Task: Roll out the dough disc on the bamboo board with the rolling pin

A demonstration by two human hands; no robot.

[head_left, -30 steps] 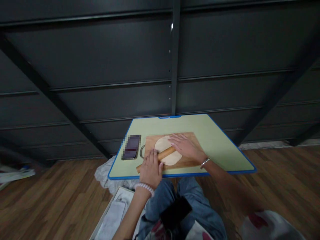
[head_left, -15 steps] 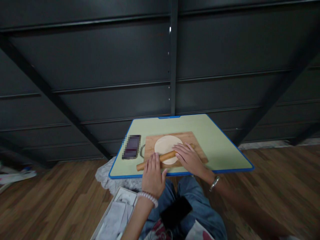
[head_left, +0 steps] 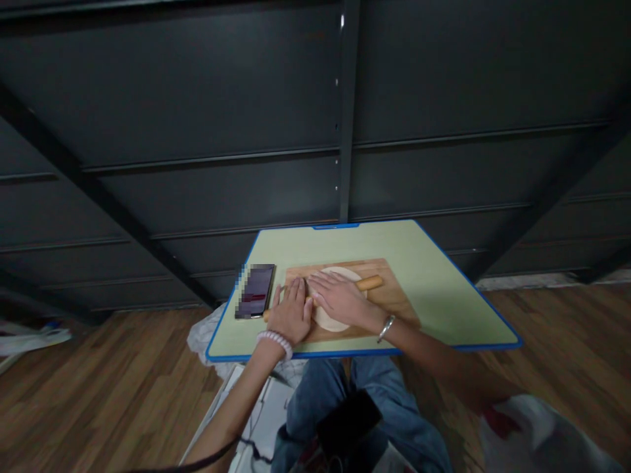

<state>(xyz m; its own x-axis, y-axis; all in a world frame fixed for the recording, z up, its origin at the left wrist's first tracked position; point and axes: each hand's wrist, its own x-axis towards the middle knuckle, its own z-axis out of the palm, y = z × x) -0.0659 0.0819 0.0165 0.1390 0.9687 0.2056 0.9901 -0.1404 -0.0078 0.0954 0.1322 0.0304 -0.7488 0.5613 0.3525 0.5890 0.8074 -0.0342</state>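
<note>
The pin (head_left: 371, 282) is honey-brown, the dough (head_left: 332, 323) cream, the board (head_left: 394, 295) tan with darker grain. The table (head_left: 444, 305) is pale green, edged blue. The beads (head_left: 277, 339) are pinkish white, the bangle (head_left: 386, 329) silver, the jeans (head_left: 315, 397) blue, the wall (head_left: 221, 98) charcoal.

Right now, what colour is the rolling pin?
The rolling pin is golden brown; the head view shows it best, at its right end.

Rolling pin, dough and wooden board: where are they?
Rolling pin (head_left: 371, 282), head view: its bare right end.
Dough (head_left: 331, 321), head view: its near part.
Wooden board (head_left: 393, 297), head view: its right side.
</note>
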